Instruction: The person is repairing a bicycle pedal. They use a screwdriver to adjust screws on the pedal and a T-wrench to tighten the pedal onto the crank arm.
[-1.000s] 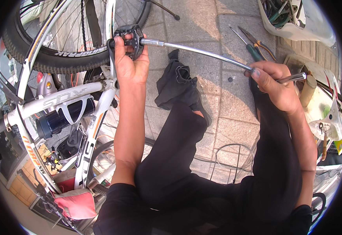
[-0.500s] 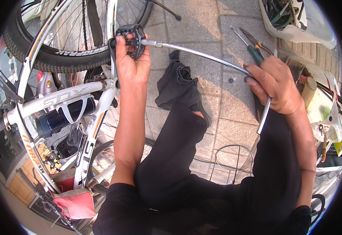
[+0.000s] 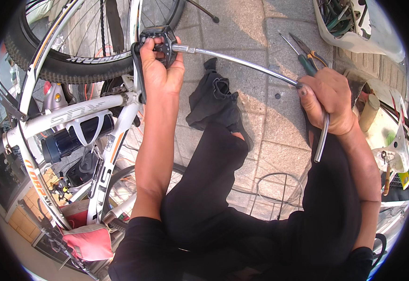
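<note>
My left hand (image 3: pixel 163 75) is closed around a black bicycle pedal (image 3: pixel 167 44) on its crank arm (image 3: pixel 138 70). A chrome L-shaped socket wrench (image 3: pixel 246 64) runs from the pedal's outer end across to my right hand (image 3: pixel 331 100). That hand is wrapped round the wrench at its bend, and the short free end points down toward my right knee. The wrench's socket end meets the pedal, but the exact contact is hidden. The white bicycle frame (image 3: pixel 68 110) stands at the left, beside my left forearm.
A tyred wheel (image 3: pixel 59 70) is at the upper left. Pliers (image 3: pixel 307 49) and a green-handled screwdriver (image 3: pixel 303 63) lie beyond my right hand. A tool-filled white container (image 3: pixel 363 40) stands at the far right. Black cloth (image 3: pixel 209 105) lies near my foot, and a pink bag (image 3: pixel 89 243) is at lower left.
My right fingers have closed more fully round the wrench's bend. Its free end has shifted slightly right. My left hand and the pedal have moved only a little right.
</note>
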`<state>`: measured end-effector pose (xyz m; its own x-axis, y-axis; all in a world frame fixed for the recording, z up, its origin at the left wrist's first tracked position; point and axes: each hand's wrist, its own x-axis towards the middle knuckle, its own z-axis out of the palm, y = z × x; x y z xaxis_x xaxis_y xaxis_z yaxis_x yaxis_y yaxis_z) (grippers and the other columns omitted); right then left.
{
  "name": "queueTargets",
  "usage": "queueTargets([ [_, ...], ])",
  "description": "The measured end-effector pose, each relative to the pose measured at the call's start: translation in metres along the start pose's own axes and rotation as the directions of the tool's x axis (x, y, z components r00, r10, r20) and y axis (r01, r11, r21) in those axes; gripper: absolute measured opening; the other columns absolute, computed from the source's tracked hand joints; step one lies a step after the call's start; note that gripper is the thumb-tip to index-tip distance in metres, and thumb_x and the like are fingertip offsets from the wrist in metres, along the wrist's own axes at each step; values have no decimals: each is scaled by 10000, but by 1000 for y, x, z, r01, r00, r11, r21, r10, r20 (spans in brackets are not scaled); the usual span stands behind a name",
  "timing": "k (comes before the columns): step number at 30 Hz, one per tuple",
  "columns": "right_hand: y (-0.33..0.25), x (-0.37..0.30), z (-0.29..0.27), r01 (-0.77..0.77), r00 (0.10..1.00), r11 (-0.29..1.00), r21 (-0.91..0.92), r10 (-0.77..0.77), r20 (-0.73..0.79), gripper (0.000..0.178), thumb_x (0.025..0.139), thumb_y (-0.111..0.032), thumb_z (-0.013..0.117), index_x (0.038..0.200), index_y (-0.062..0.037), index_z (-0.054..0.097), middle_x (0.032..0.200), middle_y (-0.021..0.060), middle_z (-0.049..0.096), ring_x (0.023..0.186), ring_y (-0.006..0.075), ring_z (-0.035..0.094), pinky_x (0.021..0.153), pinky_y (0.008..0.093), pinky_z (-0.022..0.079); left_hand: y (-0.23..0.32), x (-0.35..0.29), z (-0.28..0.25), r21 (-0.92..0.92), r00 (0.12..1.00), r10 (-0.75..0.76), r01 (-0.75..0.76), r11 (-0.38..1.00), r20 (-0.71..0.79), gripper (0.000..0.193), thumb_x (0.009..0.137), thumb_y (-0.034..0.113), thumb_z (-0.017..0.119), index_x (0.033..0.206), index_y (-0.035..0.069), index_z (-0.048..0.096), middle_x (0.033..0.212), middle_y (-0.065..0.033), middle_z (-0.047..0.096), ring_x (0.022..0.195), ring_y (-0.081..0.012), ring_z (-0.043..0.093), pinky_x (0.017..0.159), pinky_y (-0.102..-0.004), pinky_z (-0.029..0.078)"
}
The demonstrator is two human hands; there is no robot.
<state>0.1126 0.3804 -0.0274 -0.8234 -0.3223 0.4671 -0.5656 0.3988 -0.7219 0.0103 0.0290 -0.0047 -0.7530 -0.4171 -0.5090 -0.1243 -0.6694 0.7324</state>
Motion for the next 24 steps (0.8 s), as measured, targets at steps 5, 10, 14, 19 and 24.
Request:
queueTargets([
  [5, -22, -18, 11, -644, 756, 690, 330, 639, 141, 328, 1043, -248, 653, 864, 19, 718, 645, 34, 572, 592, 102, 492, 564, 285, 407, 1, -4, -2, -14, 1000, 8, -8, 1000, 0, 140, 938, 116, 731, 971, 50, 612, 957, -43, 675, 942, -244, 713, 930, -519, 624],
  [10, -27, -21, 12, -732, 671, 587, 346, 709, 217, 411, 1073, -330, 615, 889, 21, 722, 698, 8, 604, 647, 74, 476, 589, 264, 405, 1, -3, -3, 10, 999, 9, -9, 1000, 52, 125, 942, 122, 726, 962, 52, 624, 952, -39, 677, 937, -239, 710, 936, -514, 622],
  [14, -28, -16, 7, -667, 744, 691, 279, 640, 192, 399, 1073, -324, 613, 908, 24, 718, 729, 24, 621, 667, 87, 520, 611, 273, 427, 3, -3, -2, 11, 998, 14, -15, 1000, 62, 128, 940, 128, 729, 946, 51, 627, 942, -37, 679, 943, -235, 711, 940, -513, 620],
  [19, -27, -14, 4, -722, 678, 561, 405, 690, 254, 411, 1079, -332, 598, 888, 10, 721, 633, 1, 559, 589, 69, 475, 547, 263, 374, 0, 1, -4, 19, 997, 6, -7, 1000, 71, 134, 936, 132, 735, 964, 59, 626, 942, -33, 682, 949, -231, 714, 940, -508, 617],
  [24, -25, -16, 9, -786, 466, 126, 605, 764, 446, 435, 1084, -342, 579, 836, -6, 702, 533, -31, 451, 459, 47, 345, 451, 254, 259, 1, -1, -7, 12, 998, 9, -9, 1000, 60, 146, 932, 134, 739, 978, 60, 621, 941, -33, 684, 953, -233, 716, 927, -499, 619],
])
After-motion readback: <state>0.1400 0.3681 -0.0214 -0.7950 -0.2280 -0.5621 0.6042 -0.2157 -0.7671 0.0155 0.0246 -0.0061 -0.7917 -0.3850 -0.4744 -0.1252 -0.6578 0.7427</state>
